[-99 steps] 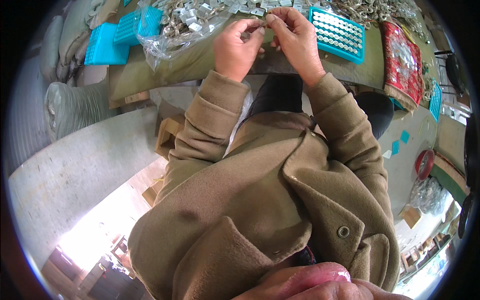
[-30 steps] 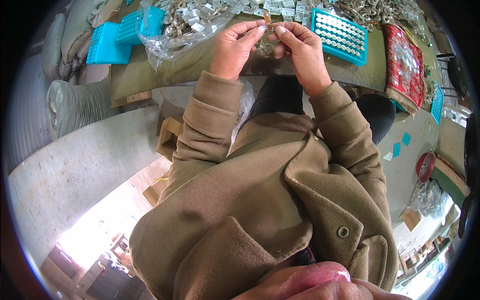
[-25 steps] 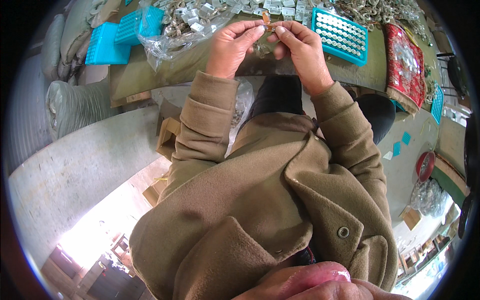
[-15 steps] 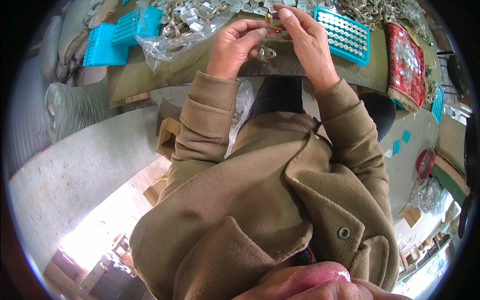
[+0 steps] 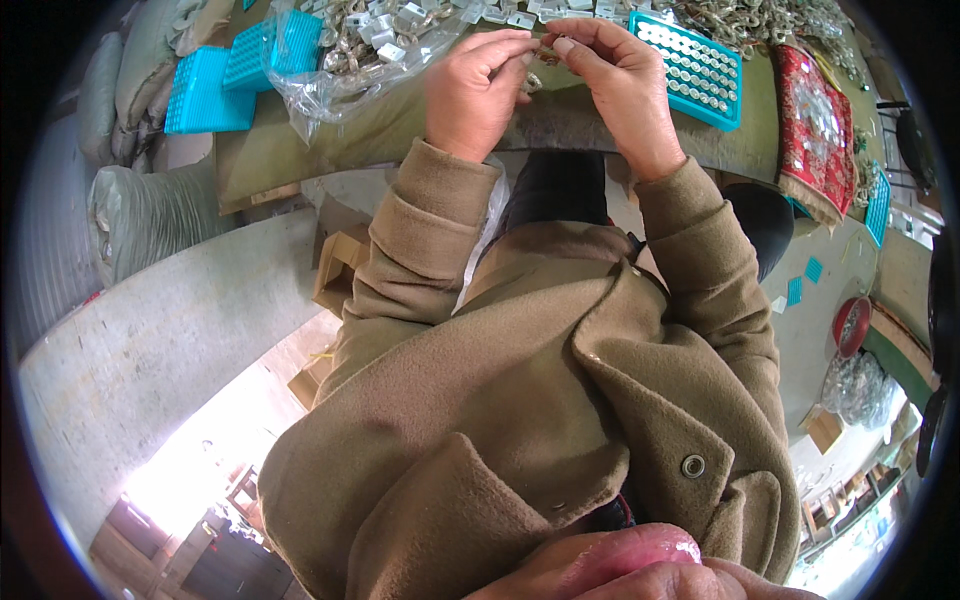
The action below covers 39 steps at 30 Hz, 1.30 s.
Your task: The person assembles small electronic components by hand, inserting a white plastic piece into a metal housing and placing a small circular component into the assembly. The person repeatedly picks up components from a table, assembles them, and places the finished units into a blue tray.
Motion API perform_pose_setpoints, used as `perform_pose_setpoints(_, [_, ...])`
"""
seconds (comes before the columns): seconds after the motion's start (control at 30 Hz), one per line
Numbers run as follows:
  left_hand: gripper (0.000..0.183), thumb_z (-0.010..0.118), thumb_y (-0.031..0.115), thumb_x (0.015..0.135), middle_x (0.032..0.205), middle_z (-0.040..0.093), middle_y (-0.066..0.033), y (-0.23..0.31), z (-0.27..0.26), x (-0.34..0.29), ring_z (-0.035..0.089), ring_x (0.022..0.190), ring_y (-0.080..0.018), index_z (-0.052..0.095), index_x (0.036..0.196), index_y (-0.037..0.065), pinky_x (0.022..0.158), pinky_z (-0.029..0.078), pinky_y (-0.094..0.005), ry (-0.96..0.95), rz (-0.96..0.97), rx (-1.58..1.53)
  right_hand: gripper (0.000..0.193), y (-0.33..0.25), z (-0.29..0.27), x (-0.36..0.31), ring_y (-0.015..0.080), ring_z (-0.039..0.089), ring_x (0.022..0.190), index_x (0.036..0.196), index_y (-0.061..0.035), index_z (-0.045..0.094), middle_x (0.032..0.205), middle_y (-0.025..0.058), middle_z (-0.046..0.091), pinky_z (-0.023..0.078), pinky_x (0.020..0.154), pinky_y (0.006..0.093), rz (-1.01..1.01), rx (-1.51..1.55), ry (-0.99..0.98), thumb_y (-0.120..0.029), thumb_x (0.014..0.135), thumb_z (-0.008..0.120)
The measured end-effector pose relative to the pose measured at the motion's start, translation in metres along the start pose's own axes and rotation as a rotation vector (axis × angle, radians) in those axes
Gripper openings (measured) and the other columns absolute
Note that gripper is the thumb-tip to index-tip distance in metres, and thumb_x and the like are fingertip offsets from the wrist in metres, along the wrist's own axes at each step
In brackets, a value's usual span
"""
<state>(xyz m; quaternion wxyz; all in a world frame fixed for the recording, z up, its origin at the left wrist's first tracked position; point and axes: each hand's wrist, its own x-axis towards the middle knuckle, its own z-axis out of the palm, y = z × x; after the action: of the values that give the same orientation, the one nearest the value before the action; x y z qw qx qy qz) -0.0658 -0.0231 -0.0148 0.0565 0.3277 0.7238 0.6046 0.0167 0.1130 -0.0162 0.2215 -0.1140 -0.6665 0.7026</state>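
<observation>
Much left, probably, with white bits (image 5: 391,51) loose and one tiny brown thing (image 5: 547,47) unfinished in narrow grip between left hand (image 5: 474,100) and right hand (image 5: 627,95).

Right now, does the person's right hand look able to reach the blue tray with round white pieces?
Probably yes: the right hand is just left of the blue tray, and nothing visible blocks the way, though the fingers seem busy with a small piece.
</observation>
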Motion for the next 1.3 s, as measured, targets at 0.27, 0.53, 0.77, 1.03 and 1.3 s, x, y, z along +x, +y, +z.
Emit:
perform_pose_setpoints(0.27, [0.015, 0.061, 0.006, 0.09, 0.089, 0.071, -0.0031, 0.009, -0.009, 0.001, 0.063, 0.069, -0.0061, 0.071, 0.101, 0.003, 0.051, 0.05, -0.0187, -0.141, -0.216, -0.028, 0.021, 0.001, 0.0, 0.001, 0.0094, 0.062, 0.091, 0.11, -0.0012, 0.067, 0.098, 0.004, 0.068, 0.048, 0.084, 0.0209, -0.041, 0.064, -0.008, -0.009, 0.091, 0.063])
perform_pose_setpoints(0.53, [0.015, 0.061, 0.009, 0.092, 0.091, 0.071, -0.0054, 0.008, -0.014, 0.004, 0.066, 0.075, -0.0059, 0.066, 0.104, 0.001, 0.052, 0.046, -0.0162, -0.216, -0.282, -0.297, 0.022, -0.002, -0.003, 0.0, 0.0095, 0.062, 0.088, 0.109, -0.0023, 0.068, 0.097, 0.0045, 0.068, 0.049, 0.082, 0.0229, 0.011, 0.123, -0.047, -0.015, 0.092, 0.064])
perform_pose_setpoints(0.77, [0.012, 0.062, 0.01, 0.091, 0.083, 0.071, -0.0048, 0.014, -0.014, 0.001, 0.064, 0.071, -0.0044, 0.067, 0.099, 0.002, 0.05, 0.043, -0.0145, -0.215, -0.308, -0.315, 0.023, -0.003, -0.004, -0.001, 0.0069, 0.059, 0.081, 0.11, -0.0041, 0.068, 0.093, 0.0011, 0.067, 0.049, 0.075, 0.0225, 0.168, 0.268, -0.042, -0.018, 0.093, 0.063])
perform_pose_setpoints(1.03, [0.017, 0.062, 0.019, 0.093, 0.073, 0.067, -0.0028, 0.01, -0.011, 0.001, 0.055, 0.058, -0.0031, 0.067, 0.093, 0.003, 0.049, 0.04, -0.0157, -0.218, -0.341, -0.373, 0.022, 0.0, 0.003, -0.004, 0.0052, 0.055, 0.073, 0.111, -0.0048, 0.067, 0.093, -0.0003, 0.065, 0.046, 0.068, 0.0194, 0.143, 0.294, -0.053, -0.018, 0.094, 0.062])
perform_pose_setpoints(1.3, [0.018, 0.065, 0.018, 0.091, 0.077, 0.064, -0.0004, 0.0, -0.013, 0.003, 0.054, 0.065, -0.0029, 0.065, 0.099, 0.002, 0.058, 0.043, -0.0171, -0.25, -0.285, -0.507, 0.022, 0.008, 0.004, -0.005, 0.0055, 0.054, 0.069, 0.108, -0.0041, 0.066, 0.084, -0.0014, 0.062, 0.045, 0.063, 0.0196, 0.193, 0.385, 0.02, -0.02, 0.094, 0.063])
